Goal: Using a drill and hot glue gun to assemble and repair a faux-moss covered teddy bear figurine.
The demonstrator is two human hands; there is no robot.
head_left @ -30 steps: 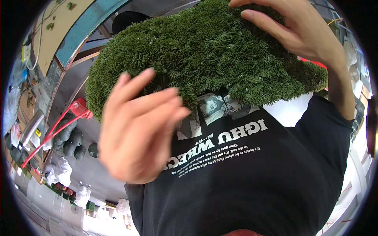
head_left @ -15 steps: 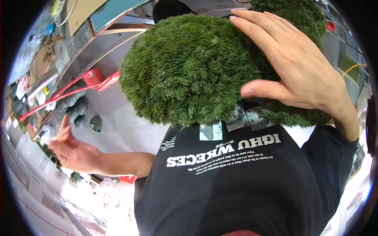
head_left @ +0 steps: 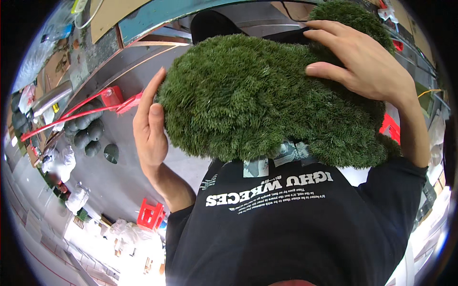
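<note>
A big rounded mound of green moss-like turf (head_left: 257, 95) fills the upper middle of the view, held against my chest above my black printed shirt (head_left: 286, 224). My left hand (head_left: 150, 126) lies flat against the mound's left side, fingers pointing up. My right hand (head_left: 362, 62) rests on its upper right, fingers spread and pressing into the green surface. A dark round shape (head_left: 210, 24) shows just beyond the mound's top edge.
A red long-handled tool (head_left: 90, 107) lies on the grey floor at left, beside several dark round stones (head_left: 88, 131). A red crate (head_left: 151, 215) stands lower left, near white bags (head_left: 76, 198). Boards and planks (head_left: 143, 19) run along the top.
My left hand was in front of the mound, swung out low to the left, and now presses against the mound's left side. The view has shifted, with the mound held steadier.
</note>
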